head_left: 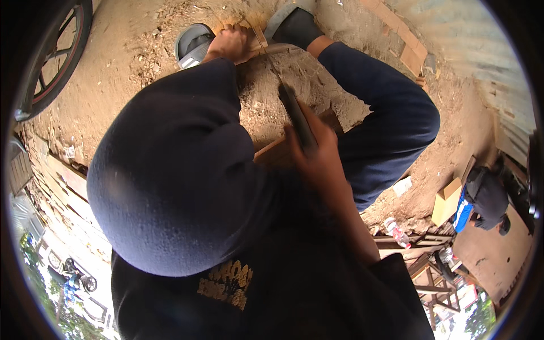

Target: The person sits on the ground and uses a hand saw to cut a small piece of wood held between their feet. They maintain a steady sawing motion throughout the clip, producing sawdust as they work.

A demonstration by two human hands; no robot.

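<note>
My right hand is closed around the dark handle of a handsaw. Its thin blade, seen almost edge-on, runs up and away to a light piece of wood on the ground between my feet. Beside my left foot, my left hand is closed on that wood, pressing it down near the blade. The fingertips of this hand are partly hidden. Where blade and wood meet is too small to make out clearly.
A wheel stands at far left, and a corrugated metal sheet at far right. Cardboard strips lie on the dirt. A plastic bottle, a yellow box and another person are at lower right.
</note>
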